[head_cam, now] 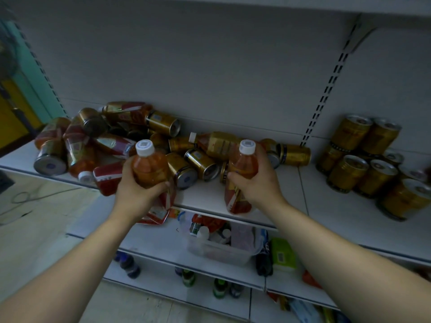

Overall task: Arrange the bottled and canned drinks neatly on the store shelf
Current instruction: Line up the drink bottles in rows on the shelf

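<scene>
My left hand [136,187] grips an orange drink bottle [149,166] with a white cap, held upright above the front edge of the white shelf [205,199]. My right hand [258,180] grips a second orange bottle [243,164] the same way, a little to the right. Behind both hands lies a jumbled pile of gold cans [200,163] and red-labelled bottles [112,143] on their sides. At the right of the shelf, gold cans [363,157] stand upright in stacked rows.
A slotted metal upright [326,89] divides the back panel. On the lower shelf sit a clear plastic bin [224,248] with mixed items and a green pack [283,254]. Small bottles [189,277] stand on the bottom shelf. Tiled floor lies to the left.
</scene>
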`<state>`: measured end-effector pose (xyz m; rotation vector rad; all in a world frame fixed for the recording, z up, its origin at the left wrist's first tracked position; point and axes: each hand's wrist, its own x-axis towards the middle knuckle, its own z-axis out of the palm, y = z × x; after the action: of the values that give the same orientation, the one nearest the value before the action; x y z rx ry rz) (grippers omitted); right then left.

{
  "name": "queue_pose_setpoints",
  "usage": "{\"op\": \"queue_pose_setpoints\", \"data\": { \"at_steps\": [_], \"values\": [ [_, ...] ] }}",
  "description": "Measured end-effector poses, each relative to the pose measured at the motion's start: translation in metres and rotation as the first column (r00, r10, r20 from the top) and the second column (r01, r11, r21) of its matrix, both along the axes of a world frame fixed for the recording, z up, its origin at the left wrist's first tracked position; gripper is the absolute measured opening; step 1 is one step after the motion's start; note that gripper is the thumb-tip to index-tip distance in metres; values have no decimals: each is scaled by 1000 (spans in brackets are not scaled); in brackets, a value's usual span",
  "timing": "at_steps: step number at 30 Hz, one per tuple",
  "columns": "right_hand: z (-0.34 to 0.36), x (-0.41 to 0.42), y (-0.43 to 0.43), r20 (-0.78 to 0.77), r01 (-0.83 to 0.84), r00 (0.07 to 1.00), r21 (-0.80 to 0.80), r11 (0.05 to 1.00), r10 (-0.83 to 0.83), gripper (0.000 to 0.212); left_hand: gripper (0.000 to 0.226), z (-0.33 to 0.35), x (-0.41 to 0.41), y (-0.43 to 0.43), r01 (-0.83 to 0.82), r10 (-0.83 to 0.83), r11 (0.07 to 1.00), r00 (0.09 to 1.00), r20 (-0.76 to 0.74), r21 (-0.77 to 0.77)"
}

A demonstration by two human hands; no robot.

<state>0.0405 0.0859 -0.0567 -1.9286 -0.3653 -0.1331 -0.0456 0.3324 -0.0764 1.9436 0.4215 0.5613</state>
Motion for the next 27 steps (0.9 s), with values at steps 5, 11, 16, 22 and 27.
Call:
{"op": "queue_pose_setpoints", "data": {
  "at_steps": [5, 11, 16, 22, 27],
  "values": [
    [-5, 1, 1, -58, 9, 998, 27, 1000, -8, 83, 88, -3, -4, -2, -12, 12, 1000, 1000, -2, -1],
    [-4, -6, -4, -44, 31, 999, 31, 999, -29, 61, 91, -5, -12, -9, 18, -18, 999, 1000, -4, -35],
    [-6, -10, -9, -54, 74, 996, 52, 996, -72, 63, 96, -6, -19, -20, 50, -50, 996, 999, 9, -69],
    [-3, -12, -17, -76, 99, 993, 64, 993, -94, 72, 96, -4, -16, -35, 106, -107, 990, 994, 1, -96],
    [-1, -16, -22, -87, 113, 991, 83, 990, -106, 72, 91, 0, -14, -43, 125, -125, 988, 992, 9, -89]
  ]
}}
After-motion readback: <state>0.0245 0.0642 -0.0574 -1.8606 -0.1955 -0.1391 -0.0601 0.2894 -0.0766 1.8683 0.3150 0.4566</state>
